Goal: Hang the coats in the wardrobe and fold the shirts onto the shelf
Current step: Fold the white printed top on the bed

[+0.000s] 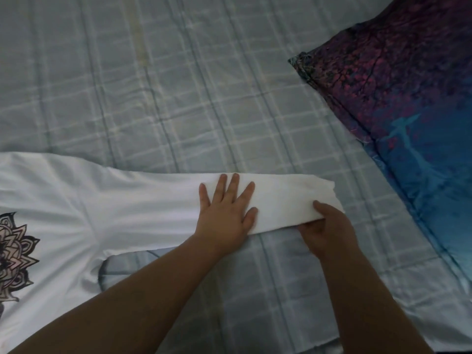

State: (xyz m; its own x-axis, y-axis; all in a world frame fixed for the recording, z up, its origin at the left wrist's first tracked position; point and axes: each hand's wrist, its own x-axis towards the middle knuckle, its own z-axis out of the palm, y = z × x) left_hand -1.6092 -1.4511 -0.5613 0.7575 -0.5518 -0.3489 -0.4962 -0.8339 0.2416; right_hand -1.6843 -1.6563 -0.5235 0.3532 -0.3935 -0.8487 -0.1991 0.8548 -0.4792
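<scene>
Lying flat on the checked bed sheet (pixel 158 93), a white shirt (pixel 63 226) with a dark mandala print (pixel 15 254) on its body at the left edge of the view, one long sleeve (pixel 281 200) stretched out to the right with its long axis running left to right across the bed. Pressing down on the middle of that sleeve, the left hand (pixel 226 213), fingers straight and spread, palm flat on the cloth. Gripping the near edge of the sleeve close to the cuff, the right hand (pixel 327 231), thumb on top and the other fingers tucked under the fabric, so clamped on the sleeve end. Judged from this: a sleeve fold in hand, with the left hand as the anchor and likely crease line, and the right hand, nearer the cuff, placed to carry the free end back leftward over the body. Well apart to the right, a dark purple and blue pillow (pixel 408 98), clear of that path. No wardrobe, shelf or coats in view
</scene>
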